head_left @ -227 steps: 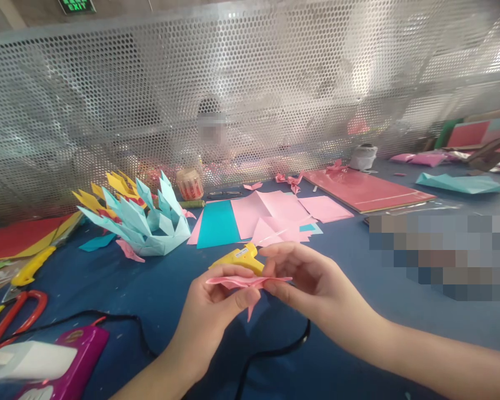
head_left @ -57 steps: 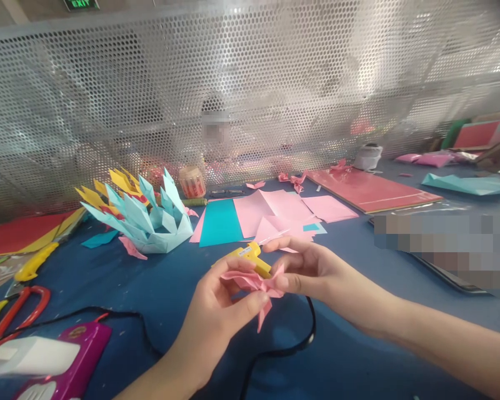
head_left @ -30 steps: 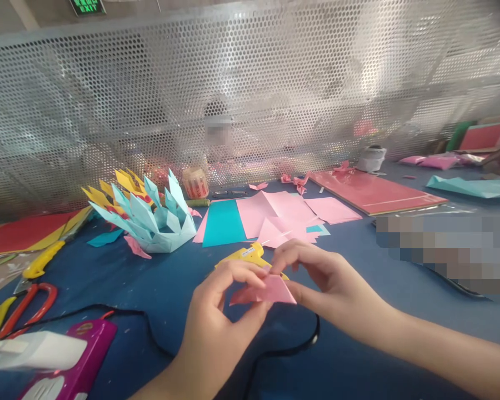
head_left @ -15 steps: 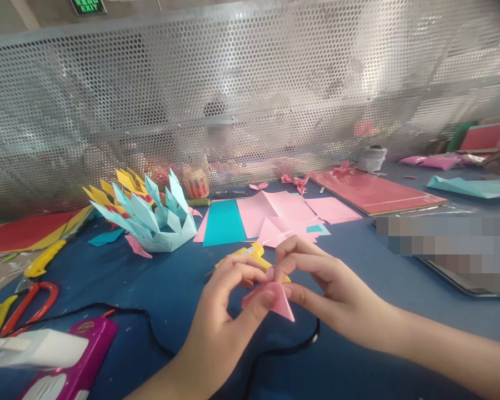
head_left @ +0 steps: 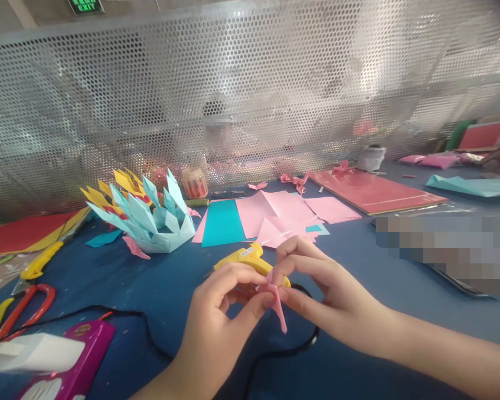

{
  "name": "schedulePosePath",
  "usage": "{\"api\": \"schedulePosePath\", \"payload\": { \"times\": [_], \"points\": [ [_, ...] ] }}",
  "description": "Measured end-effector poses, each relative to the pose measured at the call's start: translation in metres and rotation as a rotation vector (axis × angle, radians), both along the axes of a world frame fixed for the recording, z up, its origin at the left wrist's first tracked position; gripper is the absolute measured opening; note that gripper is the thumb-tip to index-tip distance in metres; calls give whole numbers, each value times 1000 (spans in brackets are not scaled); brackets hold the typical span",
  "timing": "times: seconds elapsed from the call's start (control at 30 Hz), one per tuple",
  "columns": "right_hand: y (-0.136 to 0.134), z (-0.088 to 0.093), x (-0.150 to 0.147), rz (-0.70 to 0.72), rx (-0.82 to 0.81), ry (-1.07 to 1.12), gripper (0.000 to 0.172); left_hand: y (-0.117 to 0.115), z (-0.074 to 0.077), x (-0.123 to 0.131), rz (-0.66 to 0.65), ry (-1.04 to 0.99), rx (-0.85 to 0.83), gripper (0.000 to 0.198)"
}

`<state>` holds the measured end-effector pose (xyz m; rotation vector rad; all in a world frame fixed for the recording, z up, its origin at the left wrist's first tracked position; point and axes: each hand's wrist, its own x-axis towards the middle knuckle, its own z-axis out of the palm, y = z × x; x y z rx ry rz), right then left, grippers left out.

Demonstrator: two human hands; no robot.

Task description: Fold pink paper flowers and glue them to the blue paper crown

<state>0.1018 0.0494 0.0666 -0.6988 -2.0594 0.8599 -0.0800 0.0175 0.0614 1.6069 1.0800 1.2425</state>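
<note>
A small folded pink paper piece (head_left: pixel 280 315) is pinched between both hands near the lower middle of the view, its narrow tip pointing down. My left hand (head_left: pixel 225 311) grips it between thumb and fingers from the left. From the right, the thumb and fingertips of my right hand (head_left: pixel 316 283) press on its upper part. A yellow glue gun (head_left: pixel 241 255) lies on the table just behind the hands, partly hidden by them. Beyond it are pink paper sheets (head_left: pixel 275 208) and a teal sheet (head_left: pixel 222 223).
A light blue folded-paper crown (head_left: pixel 169 236) stands left of the sheets. At the lower left are red-handled scissors (head_left: pixel 45 300), a purple power strip (head_left: pixel 94 350) with a white plug (head_left: pixel 52 353), and a black cable (head_left: pixel 148 328). A red sheet pack (head_left: pixel 375 191) lies back right.
The pink piece has turned in my fingers and now shows a narrower edge instead of a broad triangle. My left hand has shifted slightly left.
</note>
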Motion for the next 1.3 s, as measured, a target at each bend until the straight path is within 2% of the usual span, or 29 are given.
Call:
{"api": "schedulePosePath", "payload": {
  "times": [0.13, 0.4, 0.53, 0.7, 0.87, 1.03, 1.3],
  "points": [
    [0, 0, -1, -36, 18, -21, 9, -1, -1, -1, 0, -20, -31, 6],
    [-6, 0, -1, -94, 91, -57, 10, -2, -1, 2, 73, 82, 27, 8],
    [-5, -1, -1, -125, 179, -80, 10, -2, -5, 3, 99, 130, 57, 11],
    [-4, 0, -1, -156, 304, -106, 13, 1, -10, 2, 122, 100, 85, 14],
    [-7, -1, -2, -193, 305, -113, 12, 2, -10, 3, 109, 73, 75, 20],
    [-10, -6, -4, -246, 268, -131, 11, 1, -11, 5, 89, 8, 1, 8],
    [-7, -3, -2, -245, 233, -184, 13, 4, -8, 3, 49, -81, -89, 7]
  ]
}}
